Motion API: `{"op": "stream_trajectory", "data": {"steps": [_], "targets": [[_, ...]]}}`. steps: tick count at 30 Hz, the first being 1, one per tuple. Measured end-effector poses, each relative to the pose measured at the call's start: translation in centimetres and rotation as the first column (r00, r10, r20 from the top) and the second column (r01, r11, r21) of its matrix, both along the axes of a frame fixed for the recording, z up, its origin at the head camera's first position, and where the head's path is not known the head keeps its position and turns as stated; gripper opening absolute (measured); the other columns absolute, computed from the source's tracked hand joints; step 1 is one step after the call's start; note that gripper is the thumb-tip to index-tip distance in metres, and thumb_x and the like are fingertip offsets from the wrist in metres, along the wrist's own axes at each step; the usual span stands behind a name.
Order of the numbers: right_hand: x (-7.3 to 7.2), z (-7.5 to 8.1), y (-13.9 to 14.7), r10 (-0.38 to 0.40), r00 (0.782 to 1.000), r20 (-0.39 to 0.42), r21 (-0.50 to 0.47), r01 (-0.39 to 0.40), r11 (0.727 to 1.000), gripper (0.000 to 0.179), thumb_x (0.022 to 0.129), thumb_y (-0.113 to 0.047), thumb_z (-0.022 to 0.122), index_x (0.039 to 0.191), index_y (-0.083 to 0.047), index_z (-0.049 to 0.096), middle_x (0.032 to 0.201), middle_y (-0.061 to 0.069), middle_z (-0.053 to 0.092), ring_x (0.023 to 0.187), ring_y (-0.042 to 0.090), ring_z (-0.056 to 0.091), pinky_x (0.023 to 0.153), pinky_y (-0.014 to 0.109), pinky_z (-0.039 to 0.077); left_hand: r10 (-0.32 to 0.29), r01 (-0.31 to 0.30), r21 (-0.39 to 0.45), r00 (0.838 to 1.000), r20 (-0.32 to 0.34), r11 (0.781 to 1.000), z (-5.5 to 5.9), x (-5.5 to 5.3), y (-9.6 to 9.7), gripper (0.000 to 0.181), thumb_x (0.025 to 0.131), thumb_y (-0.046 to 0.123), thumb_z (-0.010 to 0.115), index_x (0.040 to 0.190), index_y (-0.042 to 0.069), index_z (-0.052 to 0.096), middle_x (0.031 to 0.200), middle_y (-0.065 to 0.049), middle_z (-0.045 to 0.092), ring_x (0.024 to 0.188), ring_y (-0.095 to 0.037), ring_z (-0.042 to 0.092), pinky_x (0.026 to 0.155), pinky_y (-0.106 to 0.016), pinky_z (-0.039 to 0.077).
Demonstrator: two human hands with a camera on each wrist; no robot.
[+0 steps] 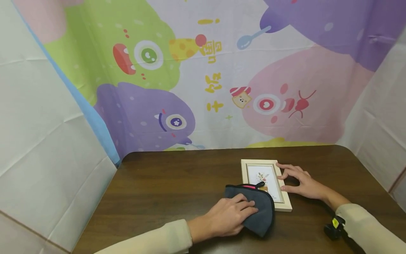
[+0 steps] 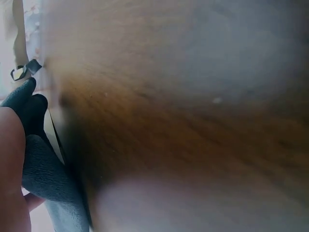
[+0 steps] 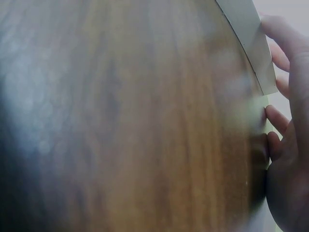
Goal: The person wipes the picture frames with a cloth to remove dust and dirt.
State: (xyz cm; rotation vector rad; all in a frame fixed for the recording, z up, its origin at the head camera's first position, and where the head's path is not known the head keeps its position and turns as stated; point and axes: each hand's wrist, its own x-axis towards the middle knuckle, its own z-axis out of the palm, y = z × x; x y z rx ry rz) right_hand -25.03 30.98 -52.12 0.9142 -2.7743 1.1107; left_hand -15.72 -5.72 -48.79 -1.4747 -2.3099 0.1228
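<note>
A dark grey cloth (image 1: 264, 211) with black edging, a small black loop and a strip of pink showing lies folded over the lower left of a picture frame (image 1: 283, 206). My left hand (image 1: 229, 215) holds the cloth, its fingers bent over the top. In the left wrist view the cloth (image 2: 50, 169) bulges around those fingers. The cream frame lies face up, showing a print (image 1: 253, 173) of a plant, partly hidden by the cloth. My right hand (image 1: 302, 183) touches the frame's right side with spread fingertips and thumb. The right wrist view shows the frame's edge (image 3: 256, 43) beside the fingers.
Everything rests on a dark brown wooden table (image 1: 165, 183). A cartoon-printed curtain (image 1: 209, 123) hangs behind its far edge, and pale sheets (image 1: 54, 141) flank both sides. A black wrist device (image 1: 333, 229) with a yellow-green mark is strapped on at the right sleeve.
</note>
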Motion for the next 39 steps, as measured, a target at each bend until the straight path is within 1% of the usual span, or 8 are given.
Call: {"op": "stream_trajectory", "data": {"steps": [7,11,16,23,30,32,36,39], "targets": [[-0.1,-0.1,0.1,0.004,1.000,-0.008,-0.003,-0.004,1.000,0.027,0.093,-0.021,0.091,0.105,-0.035,0.072,0.167,0.029,0.054,0.147,0.058,0.045,0.101,0.076,0.031,-0.032,0.031,-0.031,0.999,-0.014,0.999,0.4,-0.5,1.2,0.042,0.104,0.031,0.072,0.146,0.030,0.075,0.147,0.012,0.078,0.127,-0.004,0.071,0.093,-0.016,0.063],[0.0,0.0,0.0,0.007,1.000,-0.002,-0.004,-0.007,1.000,0.026,0.094,-0.021,0.091,0.105,-0.035,0.072,0.168,0.029,0.054,0.148,0.058,0.044,0.101,0.075,0.031,-0.048,0.047,-0.052,0.999,-0.021,0.998,0.7,-0.7,2.0,0.041,0.105,0.032,0.071,0.146,0.030,0.074,0.147,0.013,0.078,0.125,-0.003,0.072,0.093,-0.015,0.063],[0.0,0.0,0.0,0.010,1.000,-0.004,-0.009,-0.010,1.000,0.027,0.094,-0.020,0.091,0.107,-0.035,0.073,0.169,0.023,0.055,0.149,0.055,0.044,0.101,0.073,0.031,-0.056,0.054,-0.060,0.998,-0.027,0.997,0.9,-0.9,3.0,0.041,0.106,0.034,0.070,0.147,0.032,0.074,0.147,0.013,0.078,0.125,-0.002,0.072,0.091,-0.016,0.063],[0.0,0.0,0.1,0.002,1.000,0.002,-0.005,-0.002,1.000,0.027,0.094,-0.021,0.091,0.108,-0.035,0.073,0.169,0.020,0.056,0.148,0.047,0.043,0.103,0.074,0.031,-0.055,0.053,-0.063,0.997,-0.045,0.997,1.0,-0.7,4.5,0.038,0.109,0.035,0.069,0.146,0.035,0.074,0.145,0.016,0.078,0.123,0.000,0.072,0.083,-0.014,0.060],[-0.1,0.0,0.2,0.017,1.000,-0.007,-0.012,-0.017,1.000,0.028,0.094,-0.018,0.090,0.108,-0.036,0.072,0.170,0.018,0.055,0.148,0.051,0.043,0.103,0.077,0.031,-0.084,0.080,-0.104,0.996,-0.030,0.991,1.0,-0.2,6.6,0.039,0.113,0.039,0.066,0.152,0.037,0.069,0.152,0.016,0.074,0.130,0.000,0.069,0.086,-0.015,0.056],[0.0,-0.1,0.1,0.025,1.000,-0.014,-0.019,-0.026,0.999,0.029,0.094,-0.018,0.090,0.108,-0.036,0.072,0.171,0.015,0.055,0.149,0.045,0.044,0.103,0.078,0.031,-0.090,0.087,-0.125,0.996,-0.019,0.988,1.0,-0.1,7.2,0.040,0.114,0.041,0.064,0.154,0.038,0.068,0.155,0.016,0.072,0.132,0.000,0.067,0.088,-0.015,0.055],[0.0,-0.2,0.2,0.031,0.999,-0.015,-0.029,-0.032,0.999,0.028,0.095,-0.019,0.090,0.110,-0.036,0.073,0.172,0.008,0.054,0.151,0.024,0.042,0.103,0.079,0.030,-0.092,0.088,-0.145,0.996,-0.017,0.986,0.8,0.0,8.0,0.041,0.115,0.042,0.062,0.156,0.038,0.066,0.158,0.016,0.070,0.134,0.000,0.066,0.090,-0.015,0.055],[0.0,-0.2,0.3,0.027,1.000,-0.006,-0.030,-0.027,0.999,0.027,0.096,-0.019,0.089,0.110,-0.036,0.073,0.173,0.007,0.053,0.151,0.017,0.040,0.104,0.079,0.030,-0.091,0.088,-0.140,0.996,-0.017,0.986,0.7,0.0,8.3,0.041,0.115,0.042,0.062,0.155,0.038,0.066,0.158,0.016,0.070,0.133,0.000,0.067,0.090,-0.015,0.056]]}}
